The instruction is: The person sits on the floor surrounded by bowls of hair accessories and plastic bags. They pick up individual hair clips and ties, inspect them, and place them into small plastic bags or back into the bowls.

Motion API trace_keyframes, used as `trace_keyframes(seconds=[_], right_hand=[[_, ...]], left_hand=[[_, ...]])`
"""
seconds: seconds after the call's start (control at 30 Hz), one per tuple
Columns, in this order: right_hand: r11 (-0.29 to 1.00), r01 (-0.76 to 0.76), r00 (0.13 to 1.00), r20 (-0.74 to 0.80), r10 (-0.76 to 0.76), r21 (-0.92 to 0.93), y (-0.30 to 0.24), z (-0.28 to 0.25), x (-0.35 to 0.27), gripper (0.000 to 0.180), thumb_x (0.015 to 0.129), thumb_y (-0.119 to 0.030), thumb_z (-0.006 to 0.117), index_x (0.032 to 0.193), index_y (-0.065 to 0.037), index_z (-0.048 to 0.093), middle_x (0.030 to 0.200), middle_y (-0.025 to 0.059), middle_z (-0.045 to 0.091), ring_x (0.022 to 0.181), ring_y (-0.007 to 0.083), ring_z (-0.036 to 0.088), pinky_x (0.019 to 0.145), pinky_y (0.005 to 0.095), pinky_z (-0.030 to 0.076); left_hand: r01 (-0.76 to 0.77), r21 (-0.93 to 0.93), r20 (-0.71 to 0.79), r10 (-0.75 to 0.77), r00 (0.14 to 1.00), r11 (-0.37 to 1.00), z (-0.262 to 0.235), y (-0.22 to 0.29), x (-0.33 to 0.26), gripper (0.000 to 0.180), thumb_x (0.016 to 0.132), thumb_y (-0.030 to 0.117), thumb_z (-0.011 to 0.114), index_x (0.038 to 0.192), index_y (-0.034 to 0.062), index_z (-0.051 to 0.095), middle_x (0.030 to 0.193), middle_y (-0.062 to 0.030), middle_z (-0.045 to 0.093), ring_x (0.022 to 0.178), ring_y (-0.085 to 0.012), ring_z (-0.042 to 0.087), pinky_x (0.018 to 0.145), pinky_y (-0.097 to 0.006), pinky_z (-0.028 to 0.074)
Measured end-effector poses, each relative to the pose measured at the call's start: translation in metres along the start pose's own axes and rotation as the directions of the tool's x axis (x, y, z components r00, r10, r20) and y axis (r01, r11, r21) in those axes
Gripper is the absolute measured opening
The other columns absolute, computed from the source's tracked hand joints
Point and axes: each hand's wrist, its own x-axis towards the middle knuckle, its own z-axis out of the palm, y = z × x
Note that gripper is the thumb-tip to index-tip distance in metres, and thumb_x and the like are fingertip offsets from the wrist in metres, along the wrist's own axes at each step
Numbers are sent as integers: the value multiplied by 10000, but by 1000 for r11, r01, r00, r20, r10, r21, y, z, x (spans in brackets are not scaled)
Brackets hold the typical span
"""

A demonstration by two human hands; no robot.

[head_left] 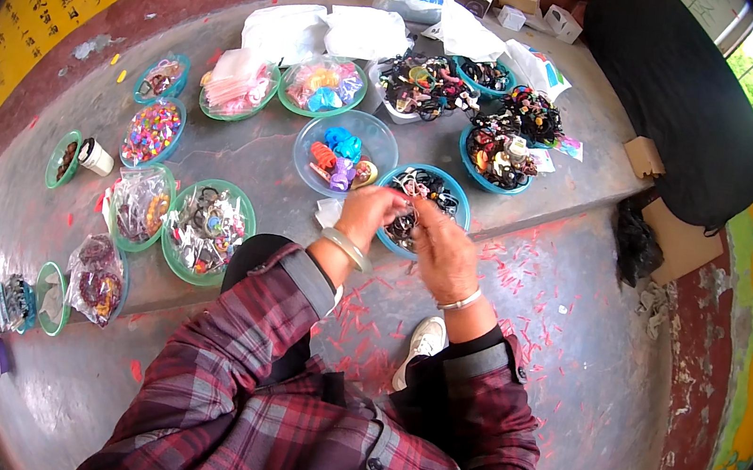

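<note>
My left hand (368, 215) and my right hand (445, 258) meet with closed fingertips above a blue basin (468, 211). Between the fingers is a small reddish bit, too small to name. Dark and white hair-tie-like loops (440, 192) fill this basin, partly hidden by my hands. Just beyond it stands a clear bluish basin (299, 144) with bundles inside: a blue one (343, 143), an orange one (322, 156) and a purple one (343, 174). A pale bangle (346, 248) circles my left wrist, and a thin one (460, 300) my right.
Left on the raised concrete ledge are a green basin (254, 219) of mixed small pieces, a basin of colourful beads (151, 131) and a white cup (97, 157). Basins of dark loops (501, 156) stand right. White bags (284, 31) lie behind. Red scraps (514, 277) litter the floor.
</note>
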Motion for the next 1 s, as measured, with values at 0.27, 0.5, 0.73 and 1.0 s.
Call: trace_keyframes(seconds=[0.27,0.5,0.73,1.0], right_hand=[[881,-473,874,-143,464,-31,83,5,20,151,775,-109,539,902,-91,618,849,106,610,727,284,590,645,329,472],[719,-594,692,227,685,-360,128,71,24,240,654,-315,626,809,-134,660,847,139,617,798,307,591,710,383,469],[609,-536,631,202,749,-584,129,121,34,358,693,-342,634,908,-59,590,977,163,580,921,297,563,777,375,462],[683,-731,681,74,728,8,190,101,25,229,713,-251,636,739,-24,639,672,105,625,616,201,593,582,312,460]], left_hand=[[-123,-213,-93,105,990,969,-29,37,12,200,770,128,445,812,-1,591,912,-108,610,862,-203,576,784,-308,446],[-75,-238,-67,60,996,968,-35,19,21,190,787,169,472,825,26,591,917,-86,610,872,-188,570,807,-310,426],[-116,-261,-114,89,990,958,-43,34,22,139,783,168,497,769,57,581,831,-37,582,813,-142,547,761,-282,417],[-117,-259,-59,105,993,959,-44,36,23,154,798,174,479,782,59,580,840,-44,588,827,-147,558,759,-290,415]])
